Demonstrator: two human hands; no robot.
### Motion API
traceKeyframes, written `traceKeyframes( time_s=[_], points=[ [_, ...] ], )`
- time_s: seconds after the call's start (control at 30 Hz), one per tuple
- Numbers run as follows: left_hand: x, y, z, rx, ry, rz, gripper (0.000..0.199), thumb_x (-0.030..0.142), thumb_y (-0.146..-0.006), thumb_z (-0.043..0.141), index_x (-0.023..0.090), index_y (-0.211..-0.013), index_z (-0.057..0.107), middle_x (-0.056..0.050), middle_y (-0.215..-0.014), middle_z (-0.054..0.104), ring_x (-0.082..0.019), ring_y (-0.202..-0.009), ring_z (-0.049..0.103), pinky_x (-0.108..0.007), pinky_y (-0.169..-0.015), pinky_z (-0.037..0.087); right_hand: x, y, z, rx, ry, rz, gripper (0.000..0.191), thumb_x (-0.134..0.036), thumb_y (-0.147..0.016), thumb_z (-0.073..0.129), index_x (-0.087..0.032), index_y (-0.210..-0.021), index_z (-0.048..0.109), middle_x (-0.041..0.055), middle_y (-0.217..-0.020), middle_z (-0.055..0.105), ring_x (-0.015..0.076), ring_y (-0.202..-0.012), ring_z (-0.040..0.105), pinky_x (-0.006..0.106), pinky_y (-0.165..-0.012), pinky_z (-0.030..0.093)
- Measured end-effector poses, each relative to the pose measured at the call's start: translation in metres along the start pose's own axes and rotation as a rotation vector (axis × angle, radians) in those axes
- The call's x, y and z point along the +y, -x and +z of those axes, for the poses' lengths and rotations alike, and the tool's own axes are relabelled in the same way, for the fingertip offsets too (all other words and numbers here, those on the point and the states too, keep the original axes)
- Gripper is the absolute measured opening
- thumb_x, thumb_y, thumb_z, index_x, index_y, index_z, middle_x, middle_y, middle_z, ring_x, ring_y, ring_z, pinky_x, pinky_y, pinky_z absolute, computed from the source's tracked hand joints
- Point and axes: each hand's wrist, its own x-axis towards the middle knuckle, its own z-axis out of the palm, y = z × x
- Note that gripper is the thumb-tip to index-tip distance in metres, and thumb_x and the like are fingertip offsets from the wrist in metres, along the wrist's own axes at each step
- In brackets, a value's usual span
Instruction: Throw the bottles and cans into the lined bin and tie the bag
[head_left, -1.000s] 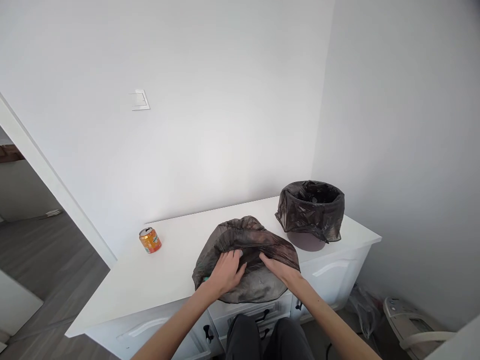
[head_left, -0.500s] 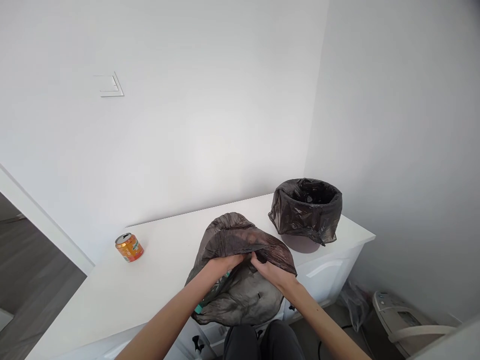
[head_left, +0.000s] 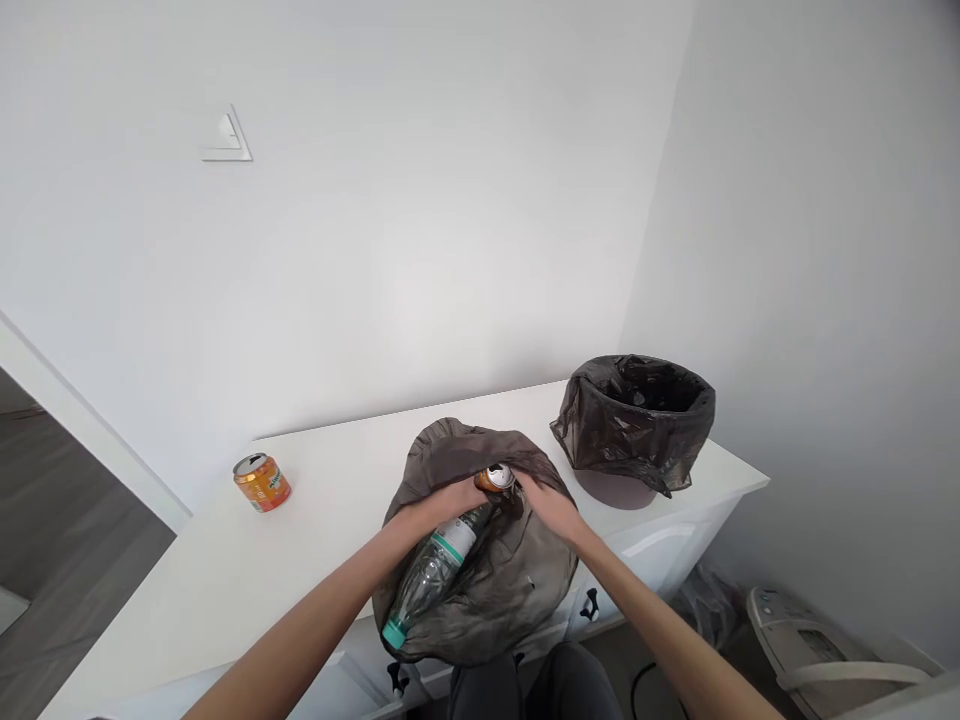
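Dark plastic bag (head_left: 517, 580) is laid open over the front edge of the white cabinet top (head_left: 330, 500), its lower part hung past that edge. Inside its mouth, 1 orange can (head_left: 495, 478) is gripped by the curled fingers of the left hand (head_left: 456, 498). The right hand (head_left: 549, 503) is placed at the can's other side, its fingertips partly covered by the bag (their spread and hold cannot be told). A clear bottle (head_left: 431, 572) with a green cap is slanted below the left hand, its cap pointed toward the bag's near edge. A wide strip of top is left between the bag and a 2nd can (head_left: 262, 483); a narrower gap is left before the lined bin (head_left: 615, 490), set near the right end.
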Motion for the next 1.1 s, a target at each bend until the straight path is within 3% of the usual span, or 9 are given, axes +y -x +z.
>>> traceKeyframes(
  time_s=[0.13,0.23,0.47,0.67,0.77,0.87,0.93,1.0,1.1],
  points=[
    [0.010,0.012,-0.018,-0.038,0.101,0.110,0.061,0.031,-0.075,0.081,0.021,-0.130,0.058,-0.010,-0.125,0.071,-0.027,-0.113,0.069,-0.037,-0.097,0.056,-0.029,-0.038,-0.002,-0.041,-0.222,0.076,0.049,-0.053,-0.102,0.038,-0.030,-0.134,0.067,0.0032,-0.142,0.065,0.0235,-0.139,0.054,0.048,-0.121,0.038],
    [0.007,0.028,-0.037,0.033,0.025,0.101,0.073,0.030,-0.069,0.086,0.024,-0.133,0.052,-0.009,-0.129,0.067,-0.027,-0.115,0.067,-0.040,-0.098,0.054,-0.045,-0.060,0.007,-0.013,-0.167,0.014,0.049,-0.052,-0.099,0.043,-0.027,-0.132,0.067,0.0065,-0.141,0.066,0.0251,-0.137,0.055,0.046,-0.119,0.039],
    [-0.025,0.053,-0.067,0.154,-0.204,0.040,0.084,0.056,-0.054,0.095,0.027,-0.122,0.054,-0.006,-0.123,0.067,-0.032,-0.116,0.063,-0.050,-0.106,0.045,-0.045,-0.094,0.048,0.054,0.013,-0.050,0.054,-0.058,-0.096,0.043,-0.024,-0.133,0.060,0.0079,-0.142,0.063,0.0243,-0.139,0.052,0.042,-0.120,0.035],
    [-0.044,0.063,-0.087,0.192,-0.298,-0.048,0.093,0.073,-0.047,0.090,0.026,-0.119,0.055,-0.006,-0.113,0.069,-0.032,-0.103,0.067,-0.046,-0.092,0.051,-0.045,-0.108,0.063,0.085,0.131,-0.053,0.052,-0.057,-0.098,0.041,-0.022,-0.132,0.059,0.0113,-0.142,0.062,0.0264,-0.139,0.051,0.043,-0.119,0.037],
    [-0.042,0.078,-0.102,0.250,-0.283,-0.074,0.085,0.074,-0.053,0.087,0.027,-0.117,0.056,-0.005,-0.113,0.070,-0.032,-0.103,0.067,-0.044,-0.092,0.051,-0.047,-0.095,0.064,0.119,0.203,-0.033,0.050,-0.049,-0.097,0.046,-0.018,-0.134,0.058,0.0167,-0.141,0.062,0.0314,-0.138,0.052,0.049,-0.117,0.038],
    [-0.038,0.110,-0.119,0.474,-0.136,-0.201,0.072,0.069,-0.067,0.082,0.026,-0.118,0.054,-0.005,-0.113,0.071,-0.027,-0.101,0.069,-0.039,-0.090,0.052,-0.052,-0.055,0.065,0.149,0.274,-0.087,0.057,-0.036,-0.096,0.049,-0.013,-0.148,0.046,0.0200,-0.153,0.049,0.0340,-0.145,0.043,0.053,-0.119,0.036],
    [-0.037,0.141,-0.130,0.626,-0.051,-0.347,0.068,0.065,-0.070,0.082,0.024,-0.117,0.055,-0.005,-0.110,0.071,-0.026,-0.100,0.069,-0.037,-0.088,0.053,-0.058,-0.019,0.064,0.129,0.402,-0.278,0.058,-0.029,-0.098,0.045,-0.018,-0.154,0.039,0.0162,-0.161,0.041,0.0332,-0.148,0.039,0.055,-0.119,0.037],
    [-0.041,0.174,-0.140,0.704,-0.011,-0.539,0.068,0.064,-0.068,0.083,0.024,-0.116,0.058,-0.006,-0.108,0.072,-0.028,-0.099,0.069,-0.038,-0.085,0.054,-0.067,0.012,0.063,0.056,0.458,-0.470,0.053,-0.023,-0.099,0.044,-0.022,-0.152,0.043,0.0140,-0.155,0.048,0.0314,-0.144,0.044,0.054,-0.118,0.039],
    [-0.055,0.215,-0.152,0.780,0.040,-0.804,0.069,0.065,-0.065,0.083,0.023,-0.115,0.060,-0.008,-0.110,0.072,-0.032,-0.101,0.069,-0.040,-0.081,0.054,-0.079,0.038,0.063,-0.171,0.475,-0.663,0.044,-0.016,-0.100,0.042,-0.025,-0.142,0.053,0.0125,-0.137,0.061,0.0284,-0.129,0.056,0.049,-0.109,0.048]
  ],
)
